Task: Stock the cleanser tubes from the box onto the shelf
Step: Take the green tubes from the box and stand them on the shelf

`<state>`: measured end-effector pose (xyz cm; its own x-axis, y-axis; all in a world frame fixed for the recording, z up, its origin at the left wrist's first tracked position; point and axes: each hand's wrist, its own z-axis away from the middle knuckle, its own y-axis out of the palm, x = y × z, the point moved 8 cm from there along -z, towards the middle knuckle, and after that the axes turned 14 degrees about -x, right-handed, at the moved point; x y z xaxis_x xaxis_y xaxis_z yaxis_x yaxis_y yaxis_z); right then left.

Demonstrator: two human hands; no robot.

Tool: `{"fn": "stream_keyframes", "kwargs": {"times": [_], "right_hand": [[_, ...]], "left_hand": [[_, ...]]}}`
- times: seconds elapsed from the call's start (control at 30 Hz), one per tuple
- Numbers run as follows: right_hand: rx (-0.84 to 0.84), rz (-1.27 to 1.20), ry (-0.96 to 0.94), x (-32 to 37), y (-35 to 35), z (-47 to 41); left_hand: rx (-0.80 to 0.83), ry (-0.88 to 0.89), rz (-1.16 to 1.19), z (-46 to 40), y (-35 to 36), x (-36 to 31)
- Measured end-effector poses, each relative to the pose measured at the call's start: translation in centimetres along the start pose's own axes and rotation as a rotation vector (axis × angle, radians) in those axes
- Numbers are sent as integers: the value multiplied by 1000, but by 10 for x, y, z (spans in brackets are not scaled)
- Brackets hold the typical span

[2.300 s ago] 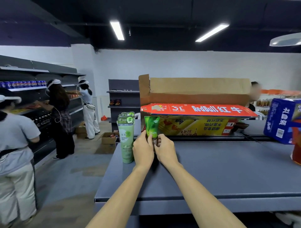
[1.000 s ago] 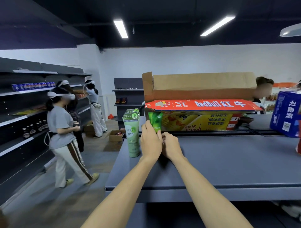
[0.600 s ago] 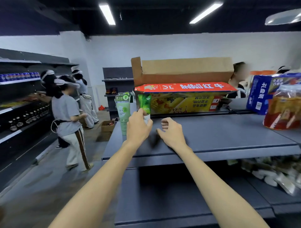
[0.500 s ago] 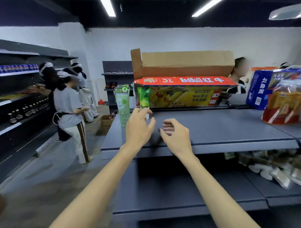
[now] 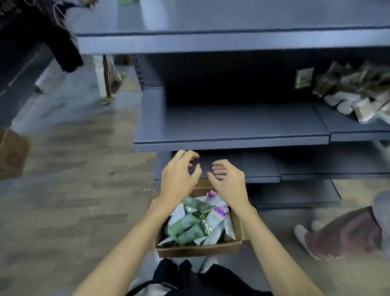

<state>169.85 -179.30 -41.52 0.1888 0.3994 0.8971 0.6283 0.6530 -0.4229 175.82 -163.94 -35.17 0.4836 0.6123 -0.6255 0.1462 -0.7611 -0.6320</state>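
A cardboard box (image 5: 198, 250) sits on the floor in front of the grey shelving, holding several green and white cleanser tubes (image 5: 191, 225). Both my hands hover above the far end of the box, holding nothing. My left hand (image 5: 179, 177) has its fingers loosely curled and spread. My right hand (image 5: 226, 179) is beside it, with relaxed, bent fingers. The top shelf (image 5: 232, 40) runs across the top of the view; a sliver of a green tube (image 5: 125, 2) shows at its upper edge.
A bare middle shelf (image 5: 230, 131) and a lower shelf (image 5: 238, 173) lie ahead. Pale packets (image 5: 354, 95) are piled on the middle shelf at right. Another person's shoes (image 5: 304, 236) and clothing are at right, a brown carton (image 5: 12, 154) at left.
My left hand let go of the green tube on the top shelf. Both hands came down to just above the box, and my view tilted down to the floor.
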Motion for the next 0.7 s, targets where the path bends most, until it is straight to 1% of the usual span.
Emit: {"fn": "stream_keyframes", "kwargs": {"times": [0.1,0.2,0.27,0.33,0.4,0.53,0.7], "right_hand": [[82,138,75,-55,5,24],[176,244,114,-92,9,44],[258,283,162,-110,12,58],[304,313,200,-125,12,68],[344,366,203,-133,12,75],[383,384,225,-139,11,87],[376,386,230,-140,8,91]], "left_hand": [[133,-125,-68,51,28,32],[276,-261,-153,98,52,66],[371,-284,-192,122,65,80],[468,-290,-238,139,78,88],[534,-274,-304,147,89,91],[555,-205,-311,146,109,90],[622,-39,-492,137,126,86]]}}
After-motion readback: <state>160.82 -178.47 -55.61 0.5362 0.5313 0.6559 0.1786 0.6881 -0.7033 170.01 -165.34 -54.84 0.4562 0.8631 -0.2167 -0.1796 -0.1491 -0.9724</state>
